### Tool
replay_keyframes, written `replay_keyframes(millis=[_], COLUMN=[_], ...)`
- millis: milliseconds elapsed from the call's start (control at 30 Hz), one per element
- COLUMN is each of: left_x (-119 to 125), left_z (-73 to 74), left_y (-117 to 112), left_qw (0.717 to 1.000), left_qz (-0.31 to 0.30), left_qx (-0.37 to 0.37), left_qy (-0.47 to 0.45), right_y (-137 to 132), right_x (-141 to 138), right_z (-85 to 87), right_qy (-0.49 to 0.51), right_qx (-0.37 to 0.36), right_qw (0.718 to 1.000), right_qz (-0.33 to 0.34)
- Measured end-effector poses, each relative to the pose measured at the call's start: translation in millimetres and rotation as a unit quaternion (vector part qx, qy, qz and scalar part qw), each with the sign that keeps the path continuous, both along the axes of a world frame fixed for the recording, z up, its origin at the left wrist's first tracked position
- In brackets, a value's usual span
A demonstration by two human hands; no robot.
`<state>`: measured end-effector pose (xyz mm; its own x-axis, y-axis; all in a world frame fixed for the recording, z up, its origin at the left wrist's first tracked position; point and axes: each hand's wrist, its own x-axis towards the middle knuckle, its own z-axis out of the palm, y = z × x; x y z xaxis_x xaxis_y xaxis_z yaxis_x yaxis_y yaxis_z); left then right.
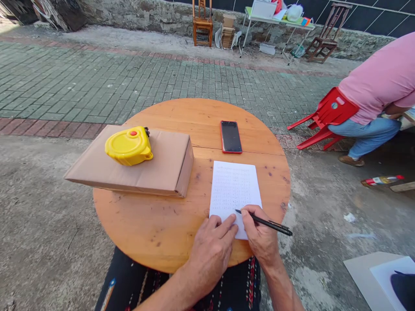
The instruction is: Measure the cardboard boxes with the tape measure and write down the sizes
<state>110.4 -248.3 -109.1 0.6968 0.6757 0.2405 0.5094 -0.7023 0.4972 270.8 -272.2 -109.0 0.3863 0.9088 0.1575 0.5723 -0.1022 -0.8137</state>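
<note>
A white sheet of paper (pixel 234 183) with several rows of small handwriting lies near the front right of the round wooden table (pixel 155 233). Resting flat on its lower left part is my left hand (pixel 215 242), fingers stretched out and holding nothing. My right hand (pixel 261 233) grips a black pen (pixel 272 224), whose tip meets the paper by the lowest row of writing. A phone (pixel 231 137) with a red edge and dark screen lies beyond the sheet. On the left, a yellow tape measure (pixel 129 146) sits on top of a closed cardboard box (pixel 162 172).
To the right, a person in a pink shirt (pixel 382 73) sits on a red plastic chair (pixel 337 108). A bottle (pixel 382 180) lies on the ground there. By the far wall stand a wooden chair (pixel 202 26) and a folding table (pixel 275 19) with bags.
</note>
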Motion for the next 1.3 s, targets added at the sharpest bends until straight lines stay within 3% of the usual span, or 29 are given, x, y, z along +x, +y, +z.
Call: replay_keyframes(millis=[533,1300], left_x=[-0.7,0.6], left_z=[1.6,2.8], left_y=[-0.8,0.9], left_qw=[1.0,1.0], left_qz=[0.0,0.003], left_qx=[0.019,0.01], left_qy=[0.024,0.008], right_y=[-1.6,-2.3], right_x=[1.1,0.9], right_z=[-5.0,-4.9], right_qy=[0.045,-0.042], right_qx=[0.023,0.018], right_qw=[0.997,0.999], right_qz=[-0.056,-0.028])
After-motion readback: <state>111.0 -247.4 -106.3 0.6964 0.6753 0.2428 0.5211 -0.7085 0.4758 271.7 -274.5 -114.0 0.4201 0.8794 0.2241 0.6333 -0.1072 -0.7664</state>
